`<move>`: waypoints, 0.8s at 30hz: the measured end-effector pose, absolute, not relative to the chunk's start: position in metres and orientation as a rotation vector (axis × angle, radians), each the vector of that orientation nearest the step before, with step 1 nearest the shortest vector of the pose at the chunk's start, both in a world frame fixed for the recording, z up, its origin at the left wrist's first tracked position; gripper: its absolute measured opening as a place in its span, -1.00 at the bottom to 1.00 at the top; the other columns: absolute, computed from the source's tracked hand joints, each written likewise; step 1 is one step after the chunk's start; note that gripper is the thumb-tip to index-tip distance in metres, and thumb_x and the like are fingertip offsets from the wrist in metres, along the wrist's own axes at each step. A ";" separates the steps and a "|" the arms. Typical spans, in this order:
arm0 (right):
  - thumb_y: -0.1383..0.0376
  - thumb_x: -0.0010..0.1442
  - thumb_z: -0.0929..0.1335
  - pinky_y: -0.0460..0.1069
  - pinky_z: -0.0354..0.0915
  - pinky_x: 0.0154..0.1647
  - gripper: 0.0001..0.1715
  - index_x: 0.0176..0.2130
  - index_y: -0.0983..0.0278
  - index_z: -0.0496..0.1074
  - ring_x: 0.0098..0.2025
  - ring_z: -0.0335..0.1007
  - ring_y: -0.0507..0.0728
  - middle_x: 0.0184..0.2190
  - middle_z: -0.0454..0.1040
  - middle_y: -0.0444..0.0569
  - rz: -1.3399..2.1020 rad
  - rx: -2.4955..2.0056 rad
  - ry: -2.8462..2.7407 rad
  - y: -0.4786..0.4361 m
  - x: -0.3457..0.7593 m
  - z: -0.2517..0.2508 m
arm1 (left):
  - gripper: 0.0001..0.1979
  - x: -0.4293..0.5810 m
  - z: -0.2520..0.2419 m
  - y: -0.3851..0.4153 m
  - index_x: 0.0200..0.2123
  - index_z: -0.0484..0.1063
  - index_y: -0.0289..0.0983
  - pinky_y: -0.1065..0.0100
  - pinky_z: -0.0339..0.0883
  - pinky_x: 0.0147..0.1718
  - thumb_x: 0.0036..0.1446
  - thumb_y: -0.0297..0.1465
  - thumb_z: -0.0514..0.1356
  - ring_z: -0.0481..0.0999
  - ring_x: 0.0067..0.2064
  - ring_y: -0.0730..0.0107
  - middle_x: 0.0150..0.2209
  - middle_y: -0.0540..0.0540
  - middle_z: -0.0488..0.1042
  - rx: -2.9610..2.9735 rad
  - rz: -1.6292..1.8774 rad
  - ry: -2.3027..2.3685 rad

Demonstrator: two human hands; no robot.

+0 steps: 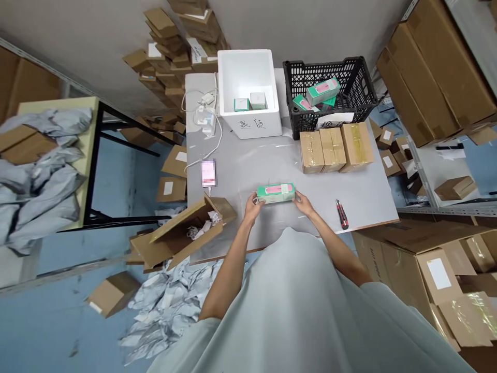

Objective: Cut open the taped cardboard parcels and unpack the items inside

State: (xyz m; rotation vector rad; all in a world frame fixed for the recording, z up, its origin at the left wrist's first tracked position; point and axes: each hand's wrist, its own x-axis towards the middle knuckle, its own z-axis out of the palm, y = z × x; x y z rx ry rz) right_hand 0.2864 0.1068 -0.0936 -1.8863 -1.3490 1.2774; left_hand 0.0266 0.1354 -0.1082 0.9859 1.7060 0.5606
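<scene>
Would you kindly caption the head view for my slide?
Left hand and right hand hold a green box on the grey table.

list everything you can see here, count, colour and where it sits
table: one, pale grey, centre
green and pink box: one, table front, held at both ends
foam bin: one, white, table back
small boxes: two, green and white, inside the foam bin
crate: one, black, table back right
green boxes: several, inside the crate
taped cartons: three, brown, in front of the crate
utility knife: one, red and black, table front right
phone: one, lit screen, table left
open carton: one, brown, table's left front corner
mailer bags: many, grey, floor at left
stacked cartons: many, brown, at right
left grip: box's left end
right grip: box's right end
</scene>
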 end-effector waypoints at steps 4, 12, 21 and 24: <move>0.16 0.51 0.34 0.18 0.28 0.59 -0.23 0.56 0.36 0.34 0.59 0.34 0.23 0.53 0.42 0.25 1.203 -1.891 -1.228 0.095 0.295 -0.087 | -0.16 0.030 -0.105 0.106 0.64 0.18 -0.19 0.11 0.51 0.37 0.36 -0.33 0.32 0.55 0.45 -0.01 0.52 -0.38 0.38 0.923 0.643 1.661; 0.26 0.54 0.26 0.24 0.18 0.62 -0.28 0.58 0.30 0.34 0.52 0.33 0.31 0.48 0.48 0.17 0.917 -1.697 -1.676 0.141 0.294 -0.041 | 0.02 0.057 -0.097 0.066 0.66 0.07 -0.17 0.13 0.54 0.39 0.29 -0.26 0.48 0.54 0.46 0.04 0.59 -0.40 0.29 0.587 0.686 1.360; 0.17 0.59 0.31 0.29 0.33 0.51 -0.42 0.46 0.17 0.54 0.33 0.55 0.32 0.35 0.65 0.07 1.011 -1.572 -1.738 0.170 0.287 -0.024 | -0.38 0.039 -0.082 0.041 0.16 0.65 -0.30 0.04 0.52 0.38 0.05 -0.30 0.66 0.75 0.13 0.09 0.13 -0.27 0.75 0.390 0.730 1.096; 0.14 0.58 0.33 0.27 0.36 0.50 -0.44 0.43 0.15 0.57 0.34 0.58 0.31 0.32 0.68 0.05 1.054 -1.546 -1.689 0.168 0.287 -0.025 | -0.49 0.032 -0.078 0.036 0.07 0.70 -0.29 0.09 0.55 0.33 0.09 -0.25 0.64 0.77 0.07 0.12 0.12 -0.26 0.76 0.377 0.689 1.034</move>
